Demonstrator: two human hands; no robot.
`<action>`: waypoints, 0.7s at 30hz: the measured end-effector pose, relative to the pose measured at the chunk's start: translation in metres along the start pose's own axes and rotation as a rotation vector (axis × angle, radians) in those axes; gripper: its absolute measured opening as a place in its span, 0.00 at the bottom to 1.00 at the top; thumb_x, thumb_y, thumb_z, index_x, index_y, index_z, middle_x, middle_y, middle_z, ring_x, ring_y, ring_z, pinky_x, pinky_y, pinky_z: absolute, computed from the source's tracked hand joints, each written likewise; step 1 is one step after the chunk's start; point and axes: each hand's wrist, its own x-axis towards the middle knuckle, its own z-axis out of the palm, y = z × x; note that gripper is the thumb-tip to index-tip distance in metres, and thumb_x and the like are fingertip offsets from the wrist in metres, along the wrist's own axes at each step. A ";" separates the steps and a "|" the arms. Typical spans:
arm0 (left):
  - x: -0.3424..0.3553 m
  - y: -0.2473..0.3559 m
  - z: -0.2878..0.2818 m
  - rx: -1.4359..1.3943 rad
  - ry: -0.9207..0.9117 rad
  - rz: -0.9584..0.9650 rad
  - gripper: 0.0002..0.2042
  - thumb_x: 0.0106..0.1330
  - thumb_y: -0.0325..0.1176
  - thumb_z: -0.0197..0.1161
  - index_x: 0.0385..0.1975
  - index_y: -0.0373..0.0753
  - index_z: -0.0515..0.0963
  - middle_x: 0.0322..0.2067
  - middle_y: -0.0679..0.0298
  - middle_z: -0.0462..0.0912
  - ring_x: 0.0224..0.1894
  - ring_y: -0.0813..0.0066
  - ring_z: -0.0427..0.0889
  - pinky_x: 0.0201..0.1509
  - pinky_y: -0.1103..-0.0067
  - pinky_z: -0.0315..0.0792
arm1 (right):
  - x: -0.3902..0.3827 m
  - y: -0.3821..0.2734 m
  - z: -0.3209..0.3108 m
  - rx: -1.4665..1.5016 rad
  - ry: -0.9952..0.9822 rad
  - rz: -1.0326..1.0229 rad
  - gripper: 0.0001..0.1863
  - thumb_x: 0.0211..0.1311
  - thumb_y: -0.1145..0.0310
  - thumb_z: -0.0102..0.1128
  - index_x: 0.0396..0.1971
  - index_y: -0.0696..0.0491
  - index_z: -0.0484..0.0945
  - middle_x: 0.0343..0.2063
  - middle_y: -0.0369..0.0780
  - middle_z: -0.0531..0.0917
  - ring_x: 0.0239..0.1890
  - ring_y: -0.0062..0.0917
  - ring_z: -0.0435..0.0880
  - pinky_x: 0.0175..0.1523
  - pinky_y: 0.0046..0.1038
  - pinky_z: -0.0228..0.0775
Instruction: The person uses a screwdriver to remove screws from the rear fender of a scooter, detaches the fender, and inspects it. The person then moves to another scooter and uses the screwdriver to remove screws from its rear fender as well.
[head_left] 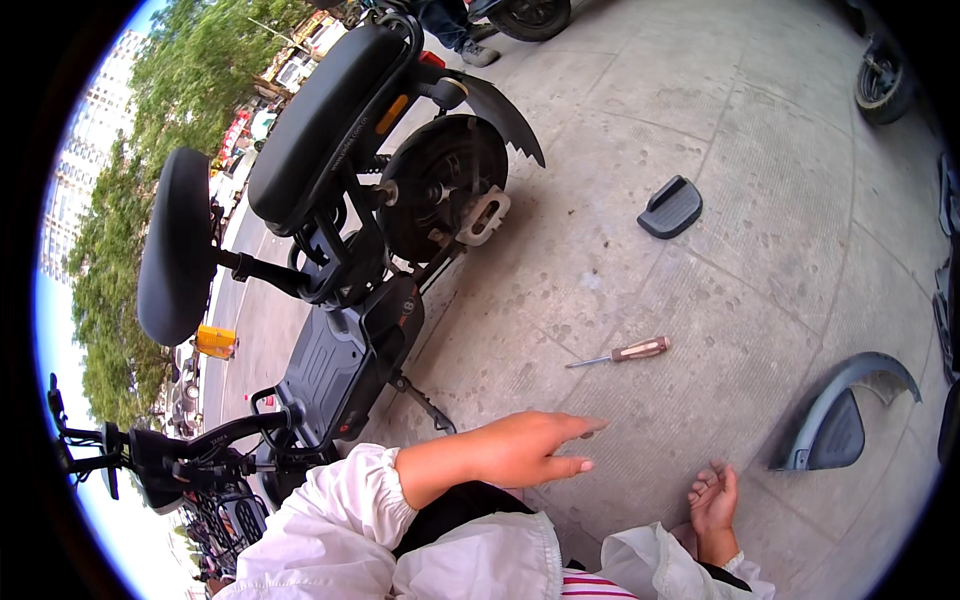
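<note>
My left hand (530, 445) is stretched over the pavement with fingers apart and nothing in them. My right hand (712, 500) is empty, its fingers loosely curled and slightly apart. A screwdriver (640, 348) with a pale-and-brown handle lies on the ground beyond both hands. Right of my right hand lies a curved grey mudguard piece (830, 430). Farther away sits a small black plastic pad (670, 208). To my left stands a black electric scooter with a long seat (325, 115), footboard (325, 375) and exposed rear wheel (430, 190).
The tiled pavement (600, 260) spans the middle and right. Another person's leg and shoe (475, 52) show at the top beside another vehicle's wheel (535, 15). A further wheel (880, 80) stands upper right. Trees (120, 330), buildings and parked vehicles fill the far left.
</note>
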 end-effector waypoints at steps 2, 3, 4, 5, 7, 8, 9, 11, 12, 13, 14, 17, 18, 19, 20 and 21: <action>0.000 0.002 0.000 0.021 -0.003 -0.013 0.30 0.69 0.47 0.55 0.65 0.34 0.62 0.53 0.43 0.75 0.54 0.47 0.76 0.57 0.67 0.70 | 0.000 0.001 0.001 -0.018 0.015 0.011 0.20 0.70 0.50 0.47 0.45 0.52 0.72 0.25 0.36 0.79 0.21 0.24 0.78 0.23 0.25 0.71; -0.001 0.004 -0.001 0.032 -0.010 -0.034 0.30 0.69 0.46 0.55 0.65 0.34 0.62 0.52 0.43 0.75 0.54 0.47 0.76 0.57 0.67 0.70 | -0.001 0.000 0.003 -0.027 0.024 0.017 0.19 0.70 0.51 0.47 0.45 0.52 0.72 0.25 0.37 0.79 0.21 0.23 0.78 0.23 0.25 0.71; -0.001 0.008 -0.003 0.043 -0.017 -0.056 0.29 0.69 0.46 0.56 0.65 0.35 0.63 0.52 0.43 0.76 0.53 0.48 0.76 0.56 0.67 0.70 | 0.000 0.000 0.003 -0.041 0.016 0.016 0.19 0.70 0.51 0.47 0.45 0.52 0.72 0.25 0.37 0.79 0.21 0.23 0.78 0.23 0.25 0.71; 0.000 0.008 -0.003 0.053 -0.029 -0.072 0.29 0.69 0.46 0.56 0.65 0.36 0.63 0.51 0.43 0.76 0.53 0.48 0.77 0.56 0.67 0.70 | 0.000 0.000 0.003 -0.055 0.013 0.011 0.18 0.70 0.52 0.46 0.45 0.52 0.72 0.25 0.37 0.79 0.22 0.23 0.78 0.23 0.25 0.70; 0.001 0.004 -0.001 0.040 -0.020 -0.062 0.29 0.69 0.46 0.56 0.65 0.36 0.63 0.50 0.44 0.77 0.52 0.48 0.77 0.55 0.67 0.70 | -0.001 -0.001 0.003 -0.070 0.017 0.001 0.18 0.71 0.53 0.46 0.45 0.53 0.72 0.25 0.37 0.79 0.22 0.23 0.78 0.24 0.24 0.70; 0.000 0.003 0.000 0.035 -0.010 -0.067 0.29 0.68 0.45 0.56 0.65 0.37 0.64 0.50 0.44 0.77 0.51 0.48 0.77 0.55 0.67 0.71 | -0.002 -0.001 0.006 -0.072 0.015 0.003 0.17 0.71 0.54 0.46 0.45 0.53 0.72 0.25 0.37 0.78 0.22 0.23 0.78 0.24 0.24 0.70; 0.000 0.002 0.001 0.049 -0.006 -0.058 0.29 0.68 0.45 0.56 0.65 0.37 0.64 0.50 0.44 0.77 0.51 0.48 0.78 0.55 0.67 0.71 | -0.002 0.000 0.007 -0.075 0.013 0.004 0.17 0.71 0.54 0.47 0.45 0.53 0.72 0.25 0.37 0.78 0.22 0.23 0.78 0.24 0.24 0.70; -0.001 0.002 0.004 0.078 0.009 -0.040 0.29 0.68 0.46 0.57 0.65 0.37 0.64 0.49 0.44 0.77 0.50 0.48 0.78 0.54 0.67 0.71 | -0.002 0.002 0.006 -0.082 0.014 0.013 0.17 0.70 0.54 0.47 0.45 0.53 0.72 0.25 0.37 0.78 0.22 0.23 0.78 0.24 0.24 0.70; -0.001 0.003 0.004 0.079 0.004 -0.042 0.29 0.68 0.45 0.57 0.65 0.37 0.64 0.49 0.44 0.77 0.50 0.48 0.78 0.54 0.67 0.71 | -0.002 0.002 0.006 -0.086 0.012 0.017 0.17 0.70 0.54 0.48 0.45 0.53 0.71 0.25 0.37 0.78 0.22 0.23 0.78 0.24 0.24 0.70; -0.001 0.004 0.005 0.079 0.000 -0.044 0.29 0.68 0.45 0.57 0.65 0.37 0.64 0.49 0.44 0.77 0.50 0.48 0.78 0.54 0.67 0.71 | -0.003 0.001 0.006 -0.093 0.013 0.021 0.17 0.70 0.54 0.48 0.46 0.53 0.71 0.25 0.37 0.78 0.22 0.23 0.78 0.24 0.24 0.70; 0.000 0.003 0.004 0.075 -0.003 -0.049 0.29 0.68 0.45 0.57 0.65 0.37 0.64 0.50 0.44 0.77 0.50 0.48 0.78 0.54 0.67 0.71 | -0.003 0.001 0.008 -0.104 0.014 0.028 0.18 0.70 0.54 0.48 0.46 0.54 0.71 0.25 0.37 0.78 0.22 0.23 0.78 0.24 0.24 0.70; 0.003 0.005 0.004 0.079 -0.006 -0.043 0.29 0.68 0.45 0.57 0.64 0.36 0.64 0.50 0.44 0.77 0.50 0.48 0.78 0.55 0.67 0.71 | -0.003 -0.001 0.008 -0.119 0.015 0.043 0.18 0.70 0.54 0.49 0.47 0.54 0.71 0.25 0.37 0.78 0.22 0.23 0.78 0.24 0.24 0.70; 0.004 0.005 0.005 0.084 0.000 -0.029 0.29 0.68 0.45 0.57 0.64 0.35 0.64 0.50 0.44 0.77 0.50 0.48 0.78 0.55 0.66 0.71 | -0.003 -0.002 0.008 -0.120 0.014 0.044 0.18 0.70 0.54 0.49 0.47 0.54 0.71 0.25 0.37 0.78 0.22 0.23 0.78 0.24 0.24 0.70; 0.005 0.004 0.006 0.087 0.005 -0.014 0.29 0.68 0.45 0.57 0.64 0.35 0.64 0.50 0.44 0.77 0.50 0.48 0.78 0.54 0.66 0.71 | -0.003 -0.004 0.007 -0.125 0.013 0.044 0.18 0.70 0.54 0.49 0.47 0.54 0.71 0.25 0.37 0.78 0.22 0.23 0.78 0.24 0.24 0.70; 0.005 0.004 0.006 0.092 0.011 0.001 0.29 0.68 0.45 0.56 0.64 0.34 0.64 0.50 0.44 0.77 0.51 0.48 0.78 0.54 0.66 0.71 | -0.002 -0.004 0.007 -0.128 0.011 0.043 0.18 0.69 0.54 0.49 0.47 0.54 0.71 0.25 0.37 0.78 0.22 0.23 0.78 0.24 0.24 0.70; 0.006 0.005 0.005 0.092 0.000 -0.008 0.29 0.68 0.45 0.56 0.64 0.34 0.64 0.50 0.44 0.77 0.51 0.48 0.78 0.55 0.66 0.71 | -0.002 -0.005 0.007 -0.134 0.011 0.042 0.19 0.69 0.54 0.49 0.47 0.54 0.71 0.25 0.37 0.78 0.22 0.23 0.78 0.24 0.24 0.69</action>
